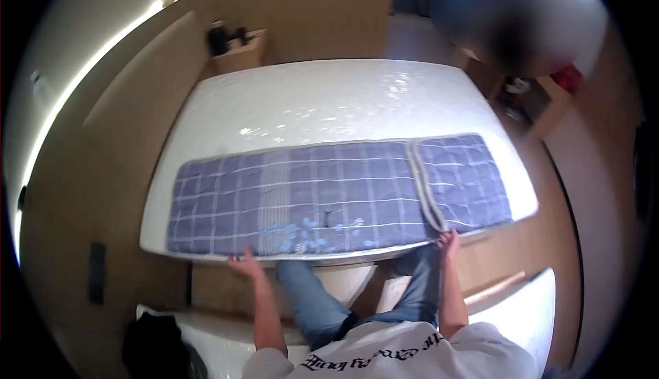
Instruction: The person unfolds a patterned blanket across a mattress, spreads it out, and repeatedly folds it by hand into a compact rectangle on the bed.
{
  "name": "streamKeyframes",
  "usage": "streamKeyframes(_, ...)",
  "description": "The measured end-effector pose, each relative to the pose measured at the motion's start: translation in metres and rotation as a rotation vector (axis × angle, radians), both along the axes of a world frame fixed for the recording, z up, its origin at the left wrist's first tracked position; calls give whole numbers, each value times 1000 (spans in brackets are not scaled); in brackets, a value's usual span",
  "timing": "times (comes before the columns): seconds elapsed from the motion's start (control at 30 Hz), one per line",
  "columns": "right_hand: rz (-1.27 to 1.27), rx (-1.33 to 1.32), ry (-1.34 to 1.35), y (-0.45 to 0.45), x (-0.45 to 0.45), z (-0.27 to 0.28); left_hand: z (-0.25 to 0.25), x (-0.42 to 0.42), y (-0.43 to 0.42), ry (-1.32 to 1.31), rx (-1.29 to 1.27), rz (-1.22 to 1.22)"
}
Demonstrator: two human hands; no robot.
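Observation:
A purple-blue checked mattress pad (343, 180) with light blue flowers and pale binding lies along the near side of a shiny white mattress (309, 98). Toward its right end, a bound edge runs across the pad where a part is folded over. At the near end of that bound edge, the fingers of my right hand (448, 243) are closed on the mattress pad. My left hand (246, 264) is at the pad's near edge, left of my knees, its fingers apart. Whether it touches the pad I cannot tell.
A second plastic-shiny white mattress (525, 314) is behind me, with a black item (154, 345) on its left. A bedside cabinet (246, 53) holds dark objects at the far left. The padded headboard (147, 70) stands along the left wall. A blurred shape is at upper right.

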State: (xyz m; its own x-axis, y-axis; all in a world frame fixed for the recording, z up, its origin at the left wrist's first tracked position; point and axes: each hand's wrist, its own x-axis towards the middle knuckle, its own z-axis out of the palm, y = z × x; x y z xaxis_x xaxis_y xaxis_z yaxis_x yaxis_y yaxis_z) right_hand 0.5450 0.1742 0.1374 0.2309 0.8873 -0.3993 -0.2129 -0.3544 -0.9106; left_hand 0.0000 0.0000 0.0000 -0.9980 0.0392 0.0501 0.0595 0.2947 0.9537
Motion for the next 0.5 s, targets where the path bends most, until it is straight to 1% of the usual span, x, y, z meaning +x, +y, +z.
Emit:
streamKeyframes(0.03,-60,14,-11,-14,11,5,-5,-14,6,-269,270,86)
streamKeyframes(0.07,-141,-25,23,-14,-3,8,-14,-34,6,-283,271,35)
streamKeyframes(0.1,-243,-74,141,-6,-19,-16,15,-72,3,-223,221,-1)
streamKeyframes(0.13,-274,-138,99,3,-12,-14,21,-70,10,-256,185,-23)
streamKeyframes(0.17,-298,-193,68,16,-9,-10,29,-74,17,-252,201,-48)
streamKeyframes(0.2,-314,-196,93,24,-16,-21,57,-88,5,-459,304,-53)
streamKeyframes(0.23,-458,-186,40,32,-21,-31,75,-98,2,-672,402,-59)
streamKeyframes(0.27,-603,-173,-17,40,-22,-38,67,-118,4,-735,563,-64)
streamKeyframes(0.3,-621,-174,-1,42,-28,-37,61,-135,6,-800,723,-69)
streamKeyframes(0.33,-631,-187,-242,44,-38,-35,67,-144,7,-834,798,-149)
streamKeyframes(0.37,-632,-203,-484,46,-46,-31,73,-153,11,-827,794,-173)
streamKeyframes(0.4,-667,-237,-575,52,-45,-41,67,-170,8,-842,746,-222)
streamKeyframes(0.43,-675,-246,-572,49,-37,-48,61,-185,1,-863,696,-265)
streamKeyframes(0.47,-616,-95,-459,49,-25,-52,61,-197,0,-762,619,-238)
streamKeyframes(0.5,-554,60,-332,56,-24,-55,76,-206,4,-752,625,-252)
